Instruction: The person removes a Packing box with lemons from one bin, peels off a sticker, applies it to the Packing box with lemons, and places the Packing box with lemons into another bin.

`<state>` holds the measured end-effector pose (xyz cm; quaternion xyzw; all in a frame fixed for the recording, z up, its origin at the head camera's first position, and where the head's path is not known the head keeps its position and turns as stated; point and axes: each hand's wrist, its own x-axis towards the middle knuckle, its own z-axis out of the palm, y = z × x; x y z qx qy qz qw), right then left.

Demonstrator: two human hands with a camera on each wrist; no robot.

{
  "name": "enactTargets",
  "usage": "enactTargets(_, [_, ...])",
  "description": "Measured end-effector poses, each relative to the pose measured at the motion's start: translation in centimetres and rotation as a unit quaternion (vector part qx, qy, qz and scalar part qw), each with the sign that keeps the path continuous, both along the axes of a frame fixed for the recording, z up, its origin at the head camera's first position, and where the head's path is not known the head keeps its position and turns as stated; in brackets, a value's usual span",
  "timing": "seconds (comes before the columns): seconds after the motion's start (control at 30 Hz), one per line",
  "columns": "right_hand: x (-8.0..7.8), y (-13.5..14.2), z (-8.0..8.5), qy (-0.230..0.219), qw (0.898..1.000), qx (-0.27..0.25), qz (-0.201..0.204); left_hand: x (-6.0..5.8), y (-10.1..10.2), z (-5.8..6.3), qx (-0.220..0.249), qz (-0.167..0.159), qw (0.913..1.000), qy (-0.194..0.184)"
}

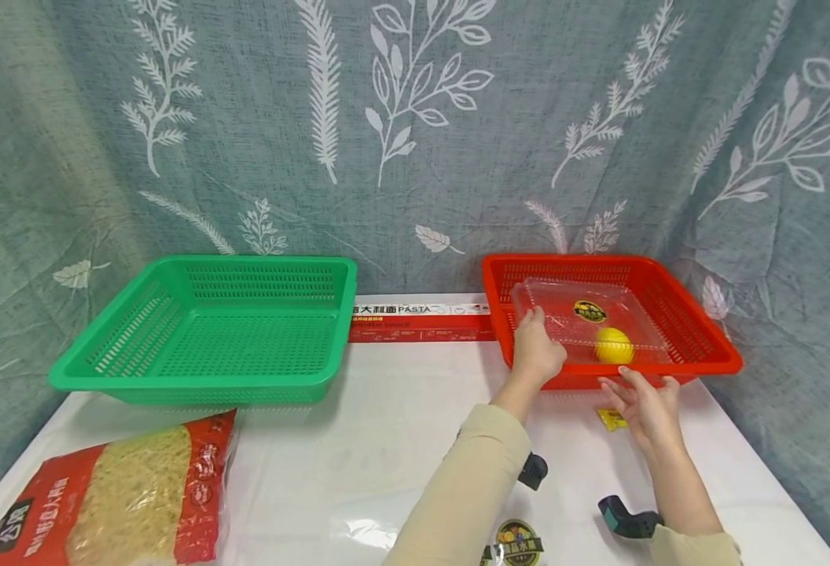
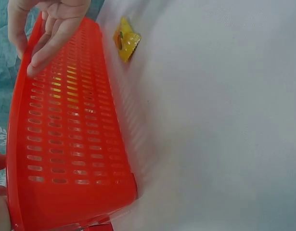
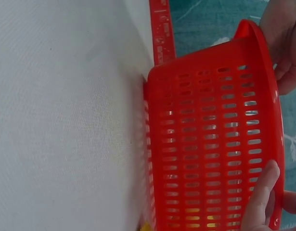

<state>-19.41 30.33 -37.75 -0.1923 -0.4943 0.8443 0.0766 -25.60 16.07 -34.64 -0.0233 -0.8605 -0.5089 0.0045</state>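
Note:
A clear plastic fruit container (image 1: 627,314) with a black and gold label lies in the red basket (image 1: 698,360), its left side higher than its right. My left hand (image 1: 538,346) reaches over the basket's front left rim and holds the container's near left edge; its fingertips are partly hidden. A yellow ball-like thing (image 1: 614,346) shows through the container's front. Fingers spread and loosely bent, my right hand (image 1: 647,410) touches the basket's front rim, as the left wrist view also shows. Just behind that hand lies a small yellow packet (image 2: 124,39) on the table.
A green basket (image 1: 203,383) stands to the left, with a red and clear bag of pasta (image 1: 128,487) in front. Between the baskets lies a long red and white pasta box (image 1: 422,324). Another clear package with a round label (image 1: 517,542) lies at the near edge. A patterned curtain (image 1: 415,157) hangs behind.

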Motion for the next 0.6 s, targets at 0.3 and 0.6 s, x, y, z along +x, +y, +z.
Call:
enactTargets(0.3, [0.0, -0.48, -0.14, 0.009, 1.0, -0.001, -0.016, 0.0, -0.59, -0.22, 0.017, -0.019, 0.9994, 0.024])
enactTargets(0.6, [-0.17, -0.41, -0.88, -0.003, 0.999, 0.009, -0.037, 0.18, -0.99, -0.95, 0.06, -0.041, 0.9938, 0.084])
